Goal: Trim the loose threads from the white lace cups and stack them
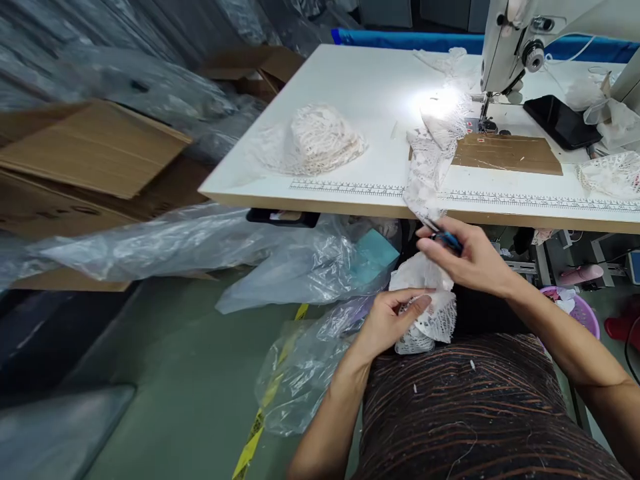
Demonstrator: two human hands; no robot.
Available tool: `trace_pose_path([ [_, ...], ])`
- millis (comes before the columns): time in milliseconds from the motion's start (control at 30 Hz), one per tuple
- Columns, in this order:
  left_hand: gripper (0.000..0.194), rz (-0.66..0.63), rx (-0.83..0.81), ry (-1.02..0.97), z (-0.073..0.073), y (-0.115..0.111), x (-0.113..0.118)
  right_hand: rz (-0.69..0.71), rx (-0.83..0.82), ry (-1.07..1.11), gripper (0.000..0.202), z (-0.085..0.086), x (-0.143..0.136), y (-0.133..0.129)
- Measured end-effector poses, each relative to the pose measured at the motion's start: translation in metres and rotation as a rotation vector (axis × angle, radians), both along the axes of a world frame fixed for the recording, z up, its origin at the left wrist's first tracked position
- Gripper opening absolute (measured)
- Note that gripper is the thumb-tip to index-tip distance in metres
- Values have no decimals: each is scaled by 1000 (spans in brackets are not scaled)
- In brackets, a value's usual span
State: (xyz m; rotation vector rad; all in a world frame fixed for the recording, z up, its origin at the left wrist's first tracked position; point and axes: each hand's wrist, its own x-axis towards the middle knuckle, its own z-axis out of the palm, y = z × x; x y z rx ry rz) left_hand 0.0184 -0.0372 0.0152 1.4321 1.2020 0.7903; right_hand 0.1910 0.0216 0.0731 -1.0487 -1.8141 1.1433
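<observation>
Over my lap, my left hand (397, 321) pinches a piece of white lace (436, 320) between thumb and fingers. Just above it, at the table's front edge, my right hand (465, 257) is closed around small blue-handled thread snips (446, 239). Their blades point up and left, against a strip of white lace (425, 170) that hangs over the edge. That strip runs back across the tabletop toward the sewing machine (510, 53). Whether the blades are parted is too small to tell.
A heap of white lace (323, 140) lies on the white table (370, 80), left of the strip. Brown cardboard (510, 153) sits by the needle, with a black phone (563, 120) at right. Cardboard boxes (90, 147) and plastic bags (310, 267) crowd the left side.
</observation>
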Motion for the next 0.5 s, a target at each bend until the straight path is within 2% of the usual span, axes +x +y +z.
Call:
trace_pose_path([
  [100, 33, 101, -117, -50, -4, 2, -12, 51, -113, 25, 58, -20, 13, -6],
  [200, 38, 104, -206, -98, -2, 2, -17, 87, -229, -28, 77, -42, 16, -20],
  [333, 41, 77, -194, -108, 1, 1, -19, 150, -250, -159, 80, -60, 11, -35],
  [500, 37, 62, -139, -107, 1, 2, -19, 187, -148, -237, 69, -65, 5, -36],
])
